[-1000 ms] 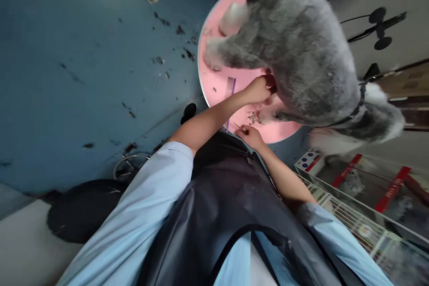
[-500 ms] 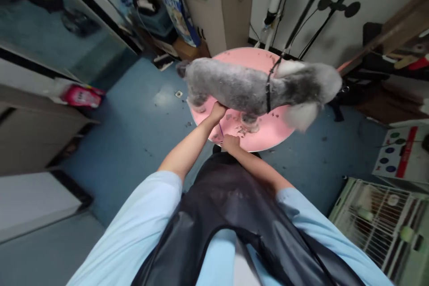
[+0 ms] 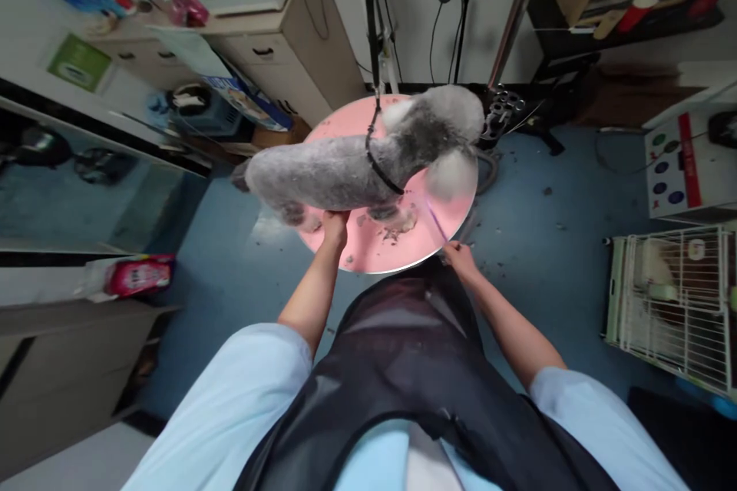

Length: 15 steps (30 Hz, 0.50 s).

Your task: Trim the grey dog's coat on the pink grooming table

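Observation:
A grey dog (image 3: 322, 169) with pale, fluffy ears stands on a round pink table (image 3: 357, 249), its head toward the right. Around its neck and shoulders runs a black loop (image 3: 380, 169) tied to an upright arm. My left hand (image 3: 335, 226) reaches under the dog's belly near the hind leg; its fingers are hidden beneath the body. By the table's front right edge, my right hand (image 3: 459, 255) is closed on slim purple scissors (image 3: 436, 221), their blades pointing up and left toward the dog's ear. Hair clippings (image 3: 397, 232) lie near the front leg.
A metal post and black arm (image 3: 371, 15) rise behind the table. Cabinets (image 3: 276, 54) stand at the back left, with a pet food bag (image 3: 247, 96) beside them. At right is a white wire cage (image 3: 673, 307). Loose hair dots the blue floor (image 3: 518, 245).
My right hand has moved right with the scissors, away from my left hand, toward the dog's head end. My left hand stays under the belly. The view has swung right; the dog's head looks turned slightly.

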### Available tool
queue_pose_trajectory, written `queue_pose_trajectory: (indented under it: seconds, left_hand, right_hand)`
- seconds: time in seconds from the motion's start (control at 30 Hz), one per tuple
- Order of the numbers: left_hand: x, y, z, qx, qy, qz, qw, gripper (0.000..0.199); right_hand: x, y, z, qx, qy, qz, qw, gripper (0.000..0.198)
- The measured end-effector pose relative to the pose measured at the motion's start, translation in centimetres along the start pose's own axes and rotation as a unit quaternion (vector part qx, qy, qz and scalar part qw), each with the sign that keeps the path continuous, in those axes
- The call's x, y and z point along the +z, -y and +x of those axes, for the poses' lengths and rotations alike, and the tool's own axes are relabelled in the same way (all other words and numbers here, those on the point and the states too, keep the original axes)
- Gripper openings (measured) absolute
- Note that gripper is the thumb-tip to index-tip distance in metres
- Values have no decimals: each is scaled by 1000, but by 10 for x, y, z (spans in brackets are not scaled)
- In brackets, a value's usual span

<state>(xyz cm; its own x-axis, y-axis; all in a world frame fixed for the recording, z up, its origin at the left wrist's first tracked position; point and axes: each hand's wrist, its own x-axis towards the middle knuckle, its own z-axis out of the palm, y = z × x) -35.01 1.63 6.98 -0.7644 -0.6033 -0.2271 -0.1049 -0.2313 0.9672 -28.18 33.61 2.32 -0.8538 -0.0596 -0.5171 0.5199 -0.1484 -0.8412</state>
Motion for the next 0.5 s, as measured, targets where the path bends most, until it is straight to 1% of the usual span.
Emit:
queue_pose_trajectory:
  seconds: [0.1,0.17,0.23,0.33,0.43,0.5]
  left_hand:
    - [9,5,-1,11,-21,-53,998,29]
    - [14,8,-1,15,-49,-72,996,29]
    - [19,8,-2,14,-87,-61,994,28]
    - [25,3,-8,18,-128,-34,991,32]
    - [30,-8,-17,37,-159,-36,986,43]
    - [33,-15,-24,58,-165,-37,984,53]
  right_hand:
    - [28,-3,25,35,42,46,997,39]
    - [30,-4,34,50,67,72,994,39]
    - [20,-2,40,63,86,87,991,40]
    - [0,6,51,97,128,77,984,42]
    - [-9,17,63,138,184,56,971,43]
    - [-10,23,69,159,211,50,963,44]
